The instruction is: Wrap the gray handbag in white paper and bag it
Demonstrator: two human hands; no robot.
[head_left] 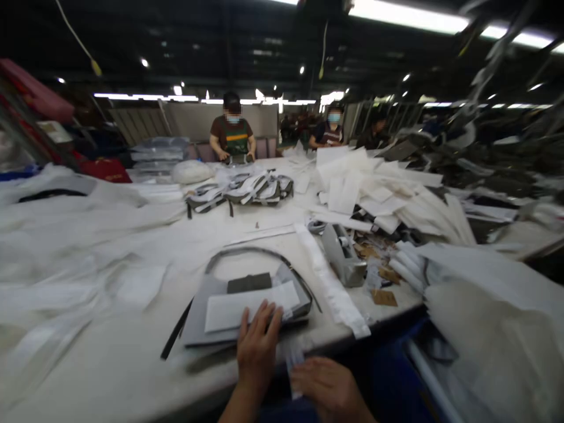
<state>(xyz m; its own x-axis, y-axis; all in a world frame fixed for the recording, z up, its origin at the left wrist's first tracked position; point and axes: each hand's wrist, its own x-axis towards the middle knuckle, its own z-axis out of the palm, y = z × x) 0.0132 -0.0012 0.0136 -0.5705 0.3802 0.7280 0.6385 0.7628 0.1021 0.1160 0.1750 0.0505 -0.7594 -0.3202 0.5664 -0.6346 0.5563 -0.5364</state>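
Note:
A grey bag (198,320) with a dark strap (247,249) lies flat near the table's front edge. On it are a white sheet (233,305) and a dark olive piece (249,283). My left hand (258,343) rests with fingers spread on the lower edge of the white sheet. To its right, just off the table edge, my right hand (324,385) has its fingers closed on a clear plastic strip (294,358), which is blurred.
A grey tape dispenser (343,255) and a long white strip (330,282) lie right of the bag. White sheets (352,176) and strapped bundles (259,188) are heaped farther back. Plastic (88,282) covers the left. A person (233,135) works across the table, others farther right.

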